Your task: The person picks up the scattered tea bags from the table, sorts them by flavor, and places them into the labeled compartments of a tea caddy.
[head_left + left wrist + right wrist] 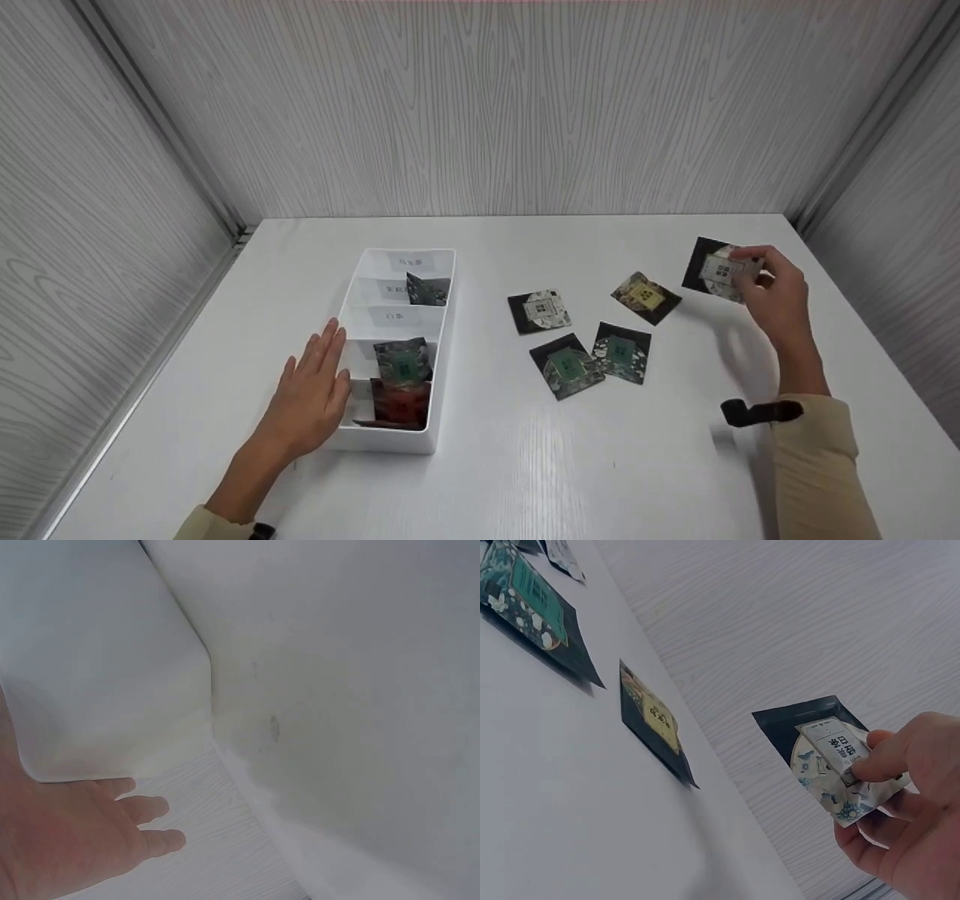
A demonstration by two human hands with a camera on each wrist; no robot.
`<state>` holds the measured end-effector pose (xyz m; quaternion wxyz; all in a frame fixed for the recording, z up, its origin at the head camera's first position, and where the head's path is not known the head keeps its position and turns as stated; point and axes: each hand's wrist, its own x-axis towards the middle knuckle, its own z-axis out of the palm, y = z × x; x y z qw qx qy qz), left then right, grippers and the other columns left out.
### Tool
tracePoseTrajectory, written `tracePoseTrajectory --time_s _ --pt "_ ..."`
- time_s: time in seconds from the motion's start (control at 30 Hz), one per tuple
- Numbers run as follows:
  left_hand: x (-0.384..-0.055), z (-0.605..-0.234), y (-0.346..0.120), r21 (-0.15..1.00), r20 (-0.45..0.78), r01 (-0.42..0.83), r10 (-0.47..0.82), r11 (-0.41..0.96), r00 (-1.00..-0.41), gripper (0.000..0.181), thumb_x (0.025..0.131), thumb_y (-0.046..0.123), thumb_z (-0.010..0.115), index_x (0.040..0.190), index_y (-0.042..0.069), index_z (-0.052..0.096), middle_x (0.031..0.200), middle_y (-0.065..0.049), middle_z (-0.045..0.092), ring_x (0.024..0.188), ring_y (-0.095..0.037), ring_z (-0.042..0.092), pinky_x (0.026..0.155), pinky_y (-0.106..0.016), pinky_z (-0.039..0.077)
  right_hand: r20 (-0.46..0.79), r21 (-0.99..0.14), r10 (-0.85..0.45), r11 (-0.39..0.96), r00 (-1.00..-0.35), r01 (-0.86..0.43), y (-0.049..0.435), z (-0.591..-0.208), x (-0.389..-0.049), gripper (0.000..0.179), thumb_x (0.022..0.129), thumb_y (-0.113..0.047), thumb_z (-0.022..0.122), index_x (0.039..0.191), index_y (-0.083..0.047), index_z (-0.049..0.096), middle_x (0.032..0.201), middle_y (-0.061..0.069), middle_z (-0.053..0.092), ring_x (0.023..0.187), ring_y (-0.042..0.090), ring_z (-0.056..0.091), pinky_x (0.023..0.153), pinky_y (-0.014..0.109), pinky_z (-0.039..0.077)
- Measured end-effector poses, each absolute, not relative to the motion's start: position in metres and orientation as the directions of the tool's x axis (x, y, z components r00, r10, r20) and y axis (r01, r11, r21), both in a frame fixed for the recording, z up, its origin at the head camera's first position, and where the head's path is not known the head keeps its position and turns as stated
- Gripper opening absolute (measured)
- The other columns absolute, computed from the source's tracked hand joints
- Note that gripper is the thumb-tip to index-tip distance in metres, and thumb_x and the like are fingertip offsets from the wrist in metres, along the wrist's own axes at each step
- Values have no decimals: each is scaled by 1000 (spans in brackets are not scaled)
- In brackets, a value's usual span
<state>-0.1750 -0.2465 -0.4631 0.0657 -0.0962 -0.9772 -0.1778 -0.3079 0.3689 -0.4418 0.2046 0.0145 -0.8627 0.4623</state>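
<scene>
My right hand (776,292) pinches a dark sachet with a white label (832,754) between thumb and fingers, raised above the table's right side. Nearest to it on the table lies a yellow-labelled sachet (646,298). My left hand (307,394), fingers straight, rests against the left side of a white divided box (386,441). Inside the box, a dark sachet (427,289) stands in a rear compartment, a green-labelled sachet (405,362) nearer the front, and red sachets (401,403) in the front one. The left wrist view shows mostly the box's outer wall (105,667).
Between box and right hand lie a white-labelled sachet (540,310) and two green-labelled sachets, one on the left (566,366) and one on the right (622,352), their edges meeting. Grain-patterned panels (525,112) enclose the table at the back and sides.
</scene>
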Motion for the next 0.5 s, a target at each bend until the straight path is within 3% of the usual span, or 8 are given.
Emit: tracePoseTrajectory --time_s 0.37,0.5 --pt "-175 -464 -246 326 177 211 160 922 -971 61 109 25 35 163 1 19 171 -15 14 155 -41 14 118 -69 15 483 -734 92 584 -871 -345 348 -416 -300 29 99 4 55 126 5 65 123 20 63 95 5 64 72 9 49" --pt "-174 -464 -246 331 178 211 159 920 -971 61 110 25 35 163 1 19 171 -15 14 155 -41 15 118 -69 15 501 -731 88 575 -861 -367 340 -407 -293 28 98 4 56 124 5 66 127 20 63 93 7 64 70 10 49"
